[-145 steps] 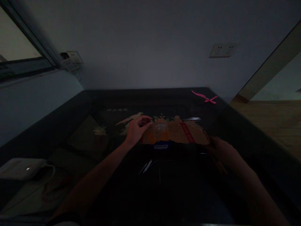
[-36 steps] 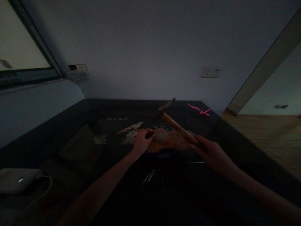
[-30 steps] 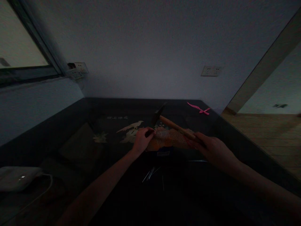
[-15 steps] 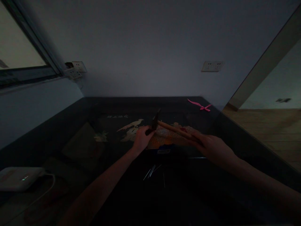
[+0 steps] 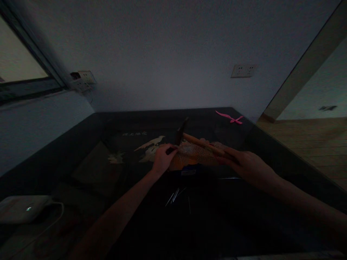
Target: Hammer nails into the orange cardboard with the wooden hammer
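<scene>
My right hand (image 5: 245, 164) is wrapped round the wooden handle of a hammer (image 5: 199, 141). The hammer's dark head is at the left end, just above and beside the fingertips of my left hand (image 5: 163, 157). That hand is closed in a pinch over the left side of an orange, dotted object (image 5: 193, 154); whatever is between its fingers is too dark to see. Below the orange object lies a dark blue item with a pale label (image 5: 188, 172). Several thin shiny metal pins (image 5: 175, 196) lie on the black tabletop nearer to me.
A pink ribbon (image 5: 231, 118) lies at the back right of the table. On the left, a white device (image 5: 23, 209) with a lit spot and a cable rests at the edge. The wall with sockets (image 5: 244, 70) rises behind the table. The light is dim.
The hammer's head has risen a little away from my left fingertips. My left hand keeps its place and its pinch. The view has shifted slightly.
</scene>
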`<action>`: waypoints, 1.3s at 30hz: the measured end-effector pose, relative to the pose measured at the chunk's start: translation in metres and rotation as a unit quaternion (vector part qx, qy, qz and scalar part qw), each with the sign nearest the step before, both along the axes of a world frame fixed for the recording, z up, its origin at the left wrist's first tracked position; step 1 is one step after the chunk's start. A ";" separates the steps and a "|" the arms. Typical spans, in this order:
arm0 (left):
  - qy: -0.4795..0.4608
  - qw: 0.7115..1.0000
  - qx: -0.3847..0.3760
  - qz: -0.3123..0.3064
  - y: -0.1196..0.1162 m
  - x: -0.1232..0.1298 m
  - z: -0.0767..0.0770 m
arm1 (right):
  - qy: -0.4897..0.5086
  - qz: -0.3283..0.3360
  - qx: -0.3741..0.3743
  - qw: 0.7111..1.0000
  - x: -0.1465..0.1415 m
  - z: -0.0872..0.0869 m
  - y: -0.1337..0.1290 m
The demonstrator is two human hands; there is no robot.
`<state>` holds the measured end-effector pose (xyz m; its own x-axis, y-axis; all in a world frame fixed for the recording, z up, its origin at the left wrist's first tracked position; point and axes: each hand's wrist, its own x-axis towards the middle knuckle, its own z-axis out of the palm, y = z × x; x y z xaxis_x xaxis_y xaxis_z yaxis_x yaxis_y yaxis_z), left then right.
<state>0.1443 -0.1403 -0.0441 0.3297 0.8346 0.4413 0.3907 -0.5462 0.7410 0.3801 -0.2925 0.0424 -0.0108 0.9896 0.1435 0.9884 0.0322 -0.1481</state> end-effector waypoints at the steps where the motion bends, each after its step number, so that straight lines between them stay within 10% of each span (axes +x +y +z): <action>1: -0.004 1.000 0.000 -0.001 0.000 0.000 0.000 | 0.008 -0.001 -0.002 1.000 0.000 0.001 0.000; 39: -0.005 1.000 -0.010 0.011 0.001 0.001 -0.003 | -0.016 0.012 -0.002 1.000 -0.001 -0.006 -0.002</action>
<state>0.1452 -0.1390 -0.0469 0.3073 0.8504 0.4271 0.3944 -0.5223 0.7561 0.3788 -0.2942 0.0364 -0.0385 0.9896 0.1386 0.9917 0.0549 -0.1161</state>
